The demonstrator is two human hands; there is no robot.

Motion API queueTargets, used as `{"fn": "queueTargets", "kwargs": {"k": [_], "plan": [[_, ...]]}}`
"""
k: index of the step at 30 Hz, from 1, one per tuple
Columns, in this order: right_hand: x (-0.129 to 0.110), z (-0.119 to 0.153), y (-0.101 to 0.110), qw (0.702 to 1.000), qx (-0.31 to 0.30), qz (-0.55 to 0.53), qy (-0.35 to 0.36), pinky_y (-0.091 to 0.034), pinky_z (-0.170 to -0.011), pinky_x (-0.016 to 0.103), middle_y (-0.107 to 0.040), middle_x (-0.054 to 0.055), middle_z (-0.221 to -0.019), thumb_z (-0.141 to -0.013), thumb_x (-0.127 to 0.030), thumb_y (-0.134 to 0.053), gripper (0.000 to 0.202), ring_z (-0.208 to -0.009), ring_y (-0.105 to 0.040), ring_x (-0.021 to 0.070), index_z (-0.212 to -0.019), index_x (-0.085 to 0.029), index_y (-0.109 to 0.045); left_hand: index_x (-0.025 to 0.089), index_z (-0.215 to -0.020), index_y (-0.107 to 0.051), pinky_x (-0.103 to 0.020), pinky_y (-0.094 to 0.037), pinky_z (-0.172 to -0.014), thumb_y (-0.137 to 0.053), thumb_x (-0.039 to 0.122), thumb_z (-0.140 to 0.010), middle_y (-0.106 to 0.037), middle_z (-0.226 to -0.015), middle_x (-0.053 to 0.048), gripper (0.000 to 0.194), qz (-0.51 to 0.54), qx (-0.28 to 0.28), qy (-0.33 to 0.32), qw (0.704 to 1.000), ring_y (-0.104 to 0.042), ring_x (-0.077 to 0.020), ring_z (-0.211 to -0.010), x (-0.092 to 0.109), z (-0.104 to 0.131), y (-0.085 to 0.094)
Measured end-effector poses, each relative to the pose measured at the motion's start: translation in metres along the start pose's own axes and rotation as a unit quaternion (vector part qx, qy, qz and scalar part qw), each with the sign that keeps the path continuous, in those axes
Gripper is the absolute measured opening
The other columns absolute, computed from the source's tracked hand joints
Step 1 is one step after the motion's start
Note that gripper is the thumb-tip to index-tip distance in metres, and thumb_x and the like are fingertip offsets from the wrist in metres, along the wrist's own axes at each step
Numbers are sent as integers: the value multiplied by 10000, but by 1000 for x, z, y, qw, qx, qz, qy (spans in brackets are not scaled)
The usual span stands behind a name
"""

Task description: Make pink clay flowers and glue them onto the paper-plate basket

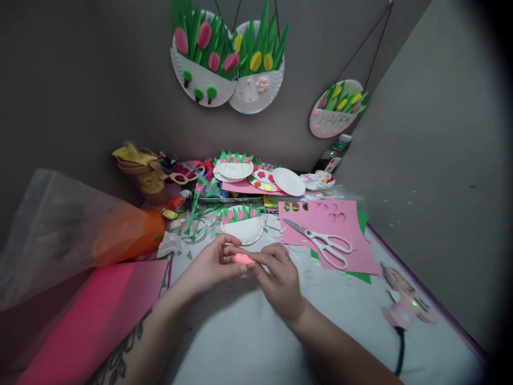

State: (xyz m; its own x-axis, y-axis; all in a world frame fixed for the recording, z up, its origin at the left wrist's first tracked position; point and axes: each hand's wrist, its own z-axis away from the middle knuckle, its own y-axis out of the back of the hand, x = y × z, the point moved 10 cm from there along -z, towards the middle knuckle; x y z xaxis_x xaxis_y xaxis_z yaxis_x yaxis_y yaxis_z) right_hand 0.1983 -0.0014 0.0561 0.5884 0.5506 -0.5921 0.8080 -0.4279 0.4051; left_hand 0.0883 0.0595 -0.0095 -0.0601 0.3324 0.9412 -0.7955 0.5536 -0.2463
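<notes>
A small, rounded, coral-pink piece of what looks like soft clay or folded paper (243, 259) is held just above the tabletop with a white cover (240, 342), on the near side of a white paper-plate pocket with green paper leaves and pink blooms (242, 232). The left hand (222, 259) has its thumb and fingers curled in around the piece's left end; the right hand (278, 278) pinches the other end between thumb and forefinger. Each grip is nearly closed, with only the piece's thickness between the fingertips.

The piece is likely very light and easily dented or creased; the exact material cannot be told. Holding it lightly by its ends should keep its rounded face from being squashed.

Right of the hands, white-handled scissors (328, 246) lie on a pink paper sheet with cut-outs (344, 214), their blades pointing toward the plate pocket. Farther right, near the tabletop's slanting edge, sits a pink tool like a glue gun with a black cable (404, 313), its small light green. A bright pink sheet (96, 321) and a clear plastic bag (48, 224) crowd the left side. The roomiest stretch is the white cover between the forearms.
</notes>
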Motion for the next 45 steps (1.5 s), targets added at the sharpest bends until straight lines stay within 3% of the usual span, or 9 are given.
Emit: {"fn": "queueTargets", "kwargs": {"k": [4, 9, 14, 22, 28, 34, 39, 42, 45], "plan": [[-2, -1, 1, 1000, 6, -10, 6, -473, -700, 317, -573, 18, -810, -873, -153, -591, 199, -781, -548, 165, -1027, -248, -674, 183, -1042, -499, -281, -466, -705, -724, 355, -731, -652, -808, -18, 421, -8, -13, 14, 1000, -619, -136, -740, -2, 1, -2], [5, -1, -3, 1000, -8, -9, -10, -503, -712, 330, -589, 48, -884, -889, -230, -578, 240, -832, -578, 185, -1120, -233, -641, 191, -1022, -465, -277, -465, -689, -767, 329, -676, -645, -833, -17, 479, -23, 36, -14, 999, -610, -135, -736, 6, 0, 6], [5, -1, -4, 1000, -13, -3, -20, -484, -712, 317, -576, 29, -817, -893, -181, -570, 149, -789, -562, 166, -980, -228, -682, 204, -1062, -422, -265, -455, -699, -742, 313, -709, -649, -880, -28, 489, -28, 12, -17, 999, -598, -129, -774, 6, 1, 0], [2, -1, -7, 1000, -24, -4, -1, -486, -716, 333, -581, 36, -852, -893, -225, -579, 168, -812, -557, 177, -1041, -237, -657, 206, -1022, -431, -250, -434, -665, -737, 338, -703, -618, -800, 14, 460, -44, 46, -30, 998, -563, -108, -697, 9, 3, 3], [1, 0, -8, 1000, -23, 2, 0, -473, -716, 326, -575, 31, -820, -890, -163, -555, 136, -797, -548, 170, -949, -219, -664, 201, -1015, -438, -255, -421, -647, -714, 376, -725, -616, -810, 3, 437, -34, 8, -27, 999, -561, -115, -698, 7, 1, -3], [-1, 0, -12, 999, -41, 6, 7, -474, -734, 335, -580, 36, -854, -894, -158, -530, 181, -825, -549, 177, -1012, -227, -648, 203, -944, -440, -247, -412, -619, -739, 357, -692, -612, -716, 32, 420, -27, 28, -26, 999, -544, -102, -623, 5, -1, -2], [-2, -2, -1, 1000, 0, 1, 6, -471, -706, 325, -558, 33, -816, -893, -140, -530, 109, -799, -543, 177, -908, -208, -614, 201, -933, -445, -237, -415, -612, -713, 320, -729, -615, -670, 37, 357, -15, 49, -47, 998, -550, -98, -609, 8, -2, 6], [3, -2, 14, 998, 61, 19, -1, -470, -709, 335, -557, 36, -834, -895, -136, -535, 120, -802, -541, 181, -943, -219, -607, 200, -1007, -478, -262, -444, -627, -706, 294, -731, -654, -793, -5, 370, 47, 91, -38, 994, -586, -121, -662, 7, -2, 19], [7, -1, 14, 998, 58, 28, -4, -472, -706, 333, -548, 39, -867, -897, -148, -547, 167, -810, -543, 177, -1022, -232, -620, 186, -1009, -564, -257, -435, -623, -681, 270, -725, -642, -848, -20, 319, 96, 80, -17, 992, -573, -121, -675, 3, -2, 18]]}}
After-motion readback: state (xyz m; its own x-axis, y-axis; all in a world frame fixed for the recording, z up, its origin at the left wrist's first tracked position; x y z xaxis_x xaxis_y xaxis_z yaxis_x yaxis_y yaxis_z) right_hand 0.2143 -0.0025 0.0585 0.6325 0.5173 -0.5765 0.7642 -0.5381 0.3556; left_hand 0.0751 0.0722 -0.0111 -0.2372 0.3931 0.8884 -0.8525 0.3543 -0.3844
